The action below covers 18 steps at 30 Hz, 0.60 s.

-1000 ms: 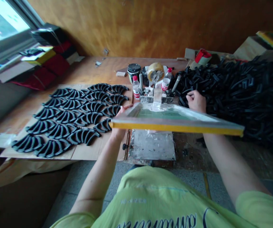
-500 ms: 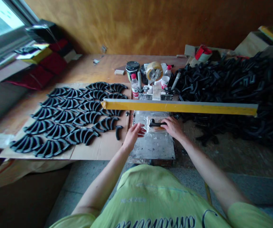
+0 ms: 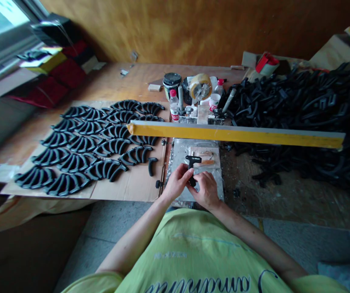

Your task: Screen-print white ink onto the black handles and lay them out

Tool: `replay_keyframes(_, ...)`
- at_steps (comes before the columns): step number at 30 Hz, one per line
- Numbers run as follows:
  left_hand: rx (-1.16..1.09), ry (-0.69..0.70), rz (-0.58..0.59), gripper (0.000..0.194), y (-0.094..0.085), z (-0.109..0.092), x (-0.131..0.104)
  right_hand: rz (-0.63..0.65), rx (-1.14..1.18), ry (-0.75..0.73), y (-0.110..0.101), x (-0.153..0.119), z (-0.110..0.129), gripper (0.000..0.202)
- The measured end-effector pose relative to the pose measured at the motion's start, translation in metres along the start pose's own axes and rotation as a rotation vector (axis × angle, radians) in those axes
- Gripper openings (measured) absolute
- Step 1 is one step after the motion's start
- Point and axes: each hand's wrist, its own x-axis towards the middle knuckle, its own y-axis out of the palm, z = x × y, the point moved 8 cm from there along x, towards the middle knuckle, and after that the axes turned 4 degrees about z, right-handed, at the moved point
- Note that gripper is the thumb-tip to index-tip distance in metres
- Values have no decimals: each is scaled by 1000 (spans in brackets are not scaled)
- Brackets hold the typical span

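Note:
A black T-shaped handle (image 3: pixel 194 159) is held between both hands, above the near part of a grey metal plate (image 3: pixel 179 151). My left hand (image 3: pixel 178 181) pinches its stem from the left, the thumb on top. My right hand (image 3: pixel 205 189) has its fingers closed around the lower end of the stem, which they partly hide. Just beyond the handle's head, a small wooden block (image 3: pixel 205 162) under clear film lies on the plate. Left of my hands, one similar black handle (image 3: pixel 152 166) rests alone on the cardboard (image 3: pixel 135 183).
Rows of black handles (image 3: pixel 80 142) cover the cardboard at left. At right lies a large heap of black handles (image 3: pixel 284 106). A yellow-and-grey bar (image 3: pixel 235 134) spans over the plate. Behind it stand a bottle (image 3: pixel 174 106), a dark-lidded tub (image 3: pixel 171 83) and a tape roll (image 3: pixel 201 87).
The black handle has come off the block toward my body and turned upright in view. My left hand, previously empty with fingers apart, now grips it too.

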Motion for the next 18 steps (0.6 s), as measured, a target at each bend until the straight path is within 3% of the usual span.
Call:
replay_keyframes(15, 41, -3, 51, 33, 5, -8, -3, -3, 9, 12, -1, 0, 3, 24)
replay_keyframes(18, 56, -13, 44, 34, -3, -5, 0, 51, 30, 4, 3, 1, 3, 27)
